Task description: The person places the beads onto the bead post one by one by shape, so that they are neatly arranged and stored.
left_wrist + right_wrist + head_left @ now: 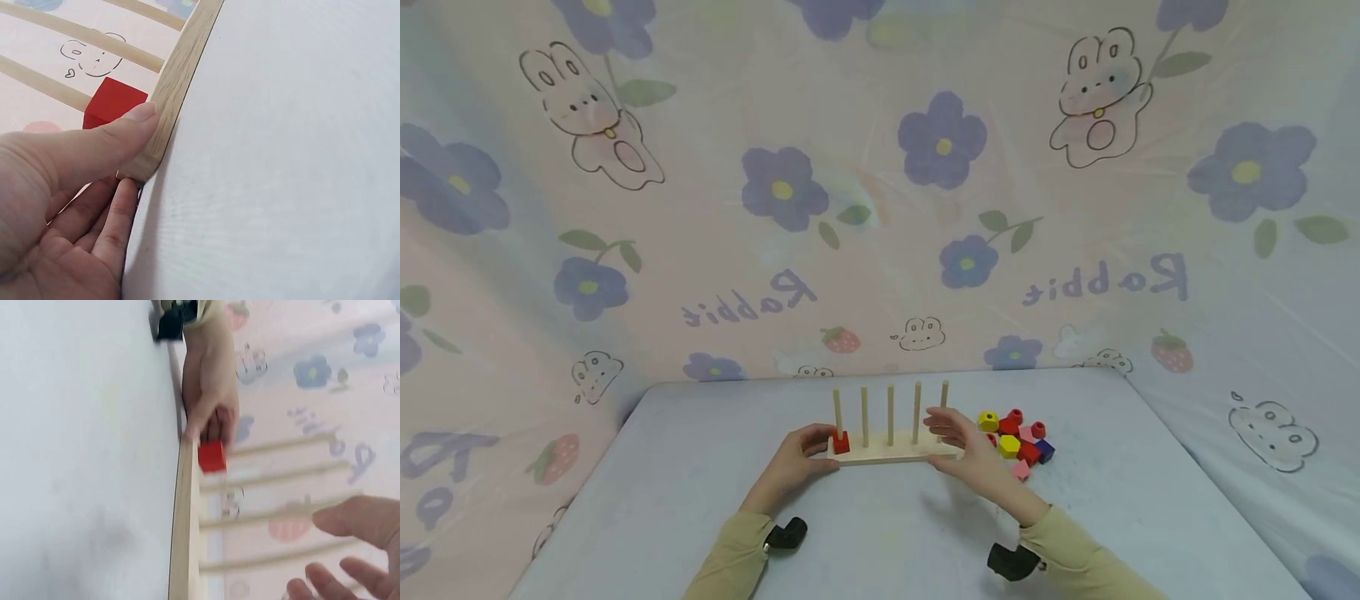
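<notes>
A pale wooden peg board [886, 454] with several upright pegs stands on the table. Its leftmost peg carries a red square block [841, 444] at the bottom. With thumb in front and fingers behind, my left hand [790, 463] grips the board's left end; in the left wrist view the thumb lies on the base edge beside the red block [115, 100]. My right hand [976, 463] is at the board's right end. In the right wrist view its thumb and fingers [359, 519] are spread, apart from the base, with nothing between them.
Right of the board lies a loose cluster of small blocks: yellow hexagons [1008, 447], a blue block [1044, 451], a pink block [1021, 471] and several red ones [1029, 453]. A white-covered table [700, 500] lies beneath, with a rabbit-and-flower printed curtain [865, 275] behind.
</notes>
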`<state>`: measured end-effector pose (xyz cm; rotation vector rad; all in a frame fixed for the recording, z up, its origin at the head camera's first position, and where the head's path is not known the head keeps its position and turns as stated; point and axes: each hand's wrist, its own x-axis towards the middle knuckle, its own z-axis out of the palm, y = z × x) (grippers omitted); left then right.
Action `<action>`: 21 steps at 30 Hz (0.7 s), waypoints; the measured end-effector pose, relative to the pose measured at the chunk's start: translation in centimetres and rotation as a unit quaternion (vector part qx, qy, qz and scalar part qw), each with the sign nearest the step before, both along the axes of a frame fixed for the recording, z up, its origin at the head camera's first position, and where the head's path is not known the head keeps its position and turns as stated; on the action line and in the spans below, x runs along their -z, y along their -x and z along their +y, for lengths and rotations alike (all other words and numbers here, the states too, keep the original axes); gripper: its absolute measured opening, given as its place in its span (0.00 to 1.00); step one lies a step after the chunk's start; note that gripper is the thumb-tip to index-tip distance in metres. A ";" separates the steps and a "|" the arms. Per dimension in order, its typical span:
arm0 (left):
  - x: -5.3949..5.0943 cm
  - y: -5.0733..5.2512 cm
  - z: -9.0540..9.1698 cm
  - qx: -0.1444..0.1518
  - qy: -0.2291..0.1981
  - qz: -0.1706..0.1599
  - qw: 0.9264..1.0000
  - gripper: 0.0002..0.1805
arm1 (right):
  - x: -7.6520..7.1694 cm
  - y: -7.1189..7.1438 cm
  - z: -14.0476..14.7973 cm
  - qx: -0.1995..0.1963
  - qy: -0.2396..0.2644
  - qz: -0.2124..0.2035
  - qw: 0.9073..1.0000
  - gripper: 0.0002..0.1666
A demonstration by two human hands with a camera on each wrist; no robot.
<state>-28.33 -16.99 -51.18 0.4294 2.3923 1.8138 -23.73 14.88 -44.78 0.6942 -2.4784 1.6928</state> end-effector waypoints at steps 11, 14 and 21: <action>0.2 0.0 -0.2 0.003 -0.008 -0.001 1.000 0.32 | -0.3 0.3 10.7 0.065 -0.078 0.034 0.994 0.32; 0.3 0.1 -0.2 0.006 -0.005 -0.004 1.000 0.32 | 0.2 0.4 13.2 0.085 -0.108 0.036 0.990 0.31; 0.3 0.2 -0.1 0.005 0.002 0.004 1.000 0.32 | 1.9 0.8 16.6 0.099 -0.161 0.017 0.982 0.30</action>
